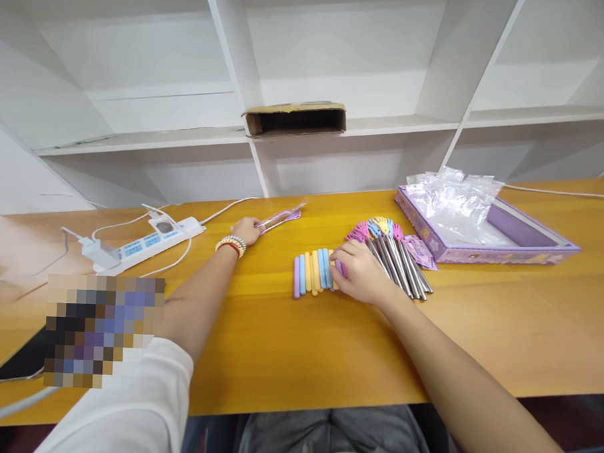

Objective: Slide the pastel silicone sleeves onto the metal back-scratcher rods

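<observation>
I watch two hands at work on a wooden table (256, 365).
I see the left hand (246, 231) closed on the end of a bagged purple stick (281, 219), near the table's far edge. The right hand (359, 272) curls over a row of colored handles (314, 272), between far and near edges; I can't tell if it grips one. Silver sticks (400, 267) lie just beside it.

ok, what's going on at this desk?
A person's left hand is at the left end of a purple-headed metal stick, seemingly in clear plastic. Their right hand is over the right end of a row of pastel handles; its grip is hard to tell. Beside it lie metal rods with colored heads; farther right, a purple box holds clear plastic bags.
</observation>
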The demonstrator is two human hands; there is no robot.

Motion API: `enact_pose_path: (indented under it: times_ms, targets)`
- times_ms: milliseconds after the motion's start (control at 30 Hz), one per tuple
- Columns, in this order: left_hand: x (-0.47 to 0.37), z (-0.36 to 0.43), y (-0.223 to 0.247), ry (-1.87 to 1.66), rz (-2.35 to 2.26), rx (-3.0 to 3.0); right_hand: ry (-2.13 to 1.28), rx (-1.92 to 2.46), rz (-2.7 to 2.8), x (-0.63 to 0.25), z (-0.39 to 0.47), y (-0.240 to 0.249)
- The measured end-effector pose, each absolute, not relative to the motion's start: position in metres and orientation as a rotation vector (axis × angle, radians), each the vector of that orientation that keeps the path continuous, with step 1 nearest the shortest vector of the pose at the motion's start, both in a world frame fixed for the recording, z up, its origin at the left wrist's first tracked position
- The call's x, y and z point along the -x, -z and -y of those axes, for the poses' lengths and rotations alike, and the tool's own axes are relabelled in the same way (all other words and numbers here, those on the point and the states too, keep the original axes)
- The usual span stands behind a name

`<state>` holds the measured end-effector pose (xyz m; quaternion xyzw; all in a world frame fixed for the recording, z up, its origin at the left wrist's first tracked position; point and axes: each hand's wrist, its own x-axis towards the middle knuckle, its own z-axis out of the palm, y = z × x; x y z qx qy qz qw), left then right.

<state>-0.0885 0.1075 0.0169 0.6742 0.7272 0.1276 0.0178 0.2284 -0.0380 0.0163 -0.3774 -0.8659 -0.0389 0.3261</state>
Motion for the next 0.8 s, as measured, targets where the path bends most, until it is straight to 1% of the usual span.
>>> enact_pose_path:
  times_ms: [100, 233, 267, 367, 433, 500, 567, 700, 800]
  targets:
    - [0.087, -0.101, -0.022, -0.433, -2.25, -2.131, 0.098, 0.988, 2.272, -0.228, 0.038, -0.017]
    - [0.074, -0.085, -0.032, -0.613, -2.282, -2.163, 0.097, 0.98, 2.254, -0.228, 0.039, -0.018]
    - [0.068, -0.079, -0.035, -0.682, -2.265, -2.183, 0.093, 0.975, 2.251, -0.228, 0.039, -0.018]
    - [0.044, -0.055, -0.045, -1.026, -2.022, -2.271, 0.06, 0.95, 2.241, -0.226, 0.041, -0.02]
    - [0.024, -0.033, -0.051, -1.205, -1.863, -2.209, 0.034, 0.922, 2.239, -0.225, 0.042, -0.02]
    - [0.004, -0.01, -0.055, -1.343, -1.708, -1.957, 0.014, 0.892, 2.237, -0.223, 0.044, -0.02]
    - [-0.014, 0.011, -0.056, -1.411, -1.528, -1.568, -0.003, 0.859, 2.232, -0.221, 0.045, -0.018]
    - [-0.03, 0.035, -0.052, -1.391, -1.143, -0.897, -0.103, 0.797, 2.224, -0.214, 0.052, -0.014]
    - [-0.032, 0.04, -0.046, -1.319, -0.991, -0.598, -0.19, 0.753, 2.231, -0.207, 0.059, -0.014]
